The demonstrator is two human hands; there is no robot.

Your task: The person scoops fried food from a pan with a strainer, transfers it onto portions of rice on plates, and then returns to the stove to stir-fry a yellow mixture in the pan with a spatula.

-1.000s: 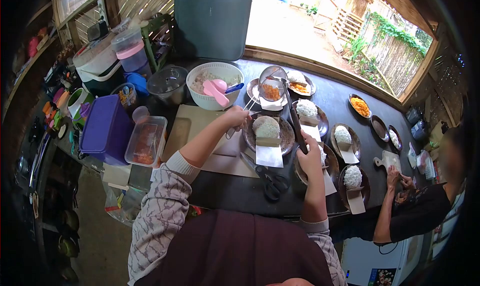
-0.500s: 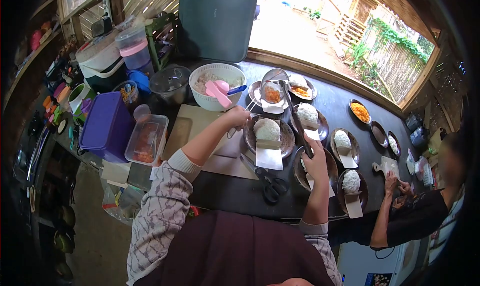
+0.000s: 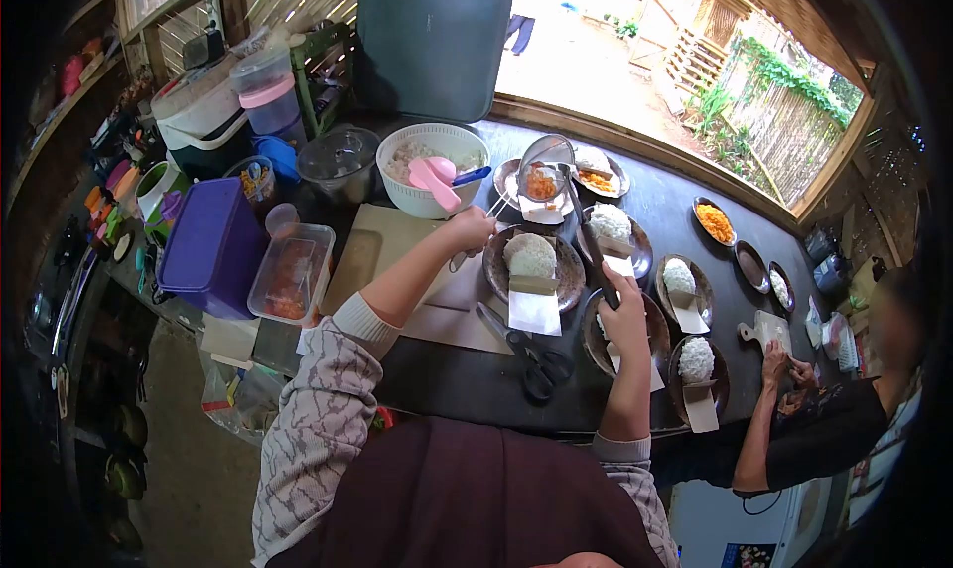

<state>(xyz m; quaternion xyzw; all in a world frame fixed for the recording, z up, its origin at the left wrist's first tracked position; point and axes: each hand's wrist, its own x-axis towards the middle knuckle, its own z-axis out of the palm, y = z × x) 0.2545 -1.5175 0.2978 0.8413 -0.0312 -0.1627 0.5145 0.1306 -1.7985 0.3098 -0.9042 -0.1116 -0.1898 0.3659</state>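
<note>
My left hand [image 3: 471,232] is closed around the wire handle of a round strainer [image 3: 545,167]. Orange food shows in or beneath the strainer's mesh, over a plate at the back. In my right hand [image 3: 623,308] is a long dark utensil [image 3: 588,232], its tip reaching up to the strainer's edge. Between my hands sits a brown plate [image 3: 567,275] with a rice mound [image 3: 531,256] and a folded paper strip [image 3: 535,312]. Black scissors [image 3: 541,369] lie in front of that plate.
A white basket [image 3: 428,206] holds rice and pink scoops. More rice plates [image 3: 703,270] stand at the right, beside a dish of orange shreds [image 3: 714,222]. A purple container [image 3: 213,245] stands left. A co-worker's hands [image 3: 784,367] are at a light board [image 3: 771,332].
The strainer and the utensil's tip have shifted very slightly. Outside the window, a person's legs have come into view. My hands keep their holds.
</note>
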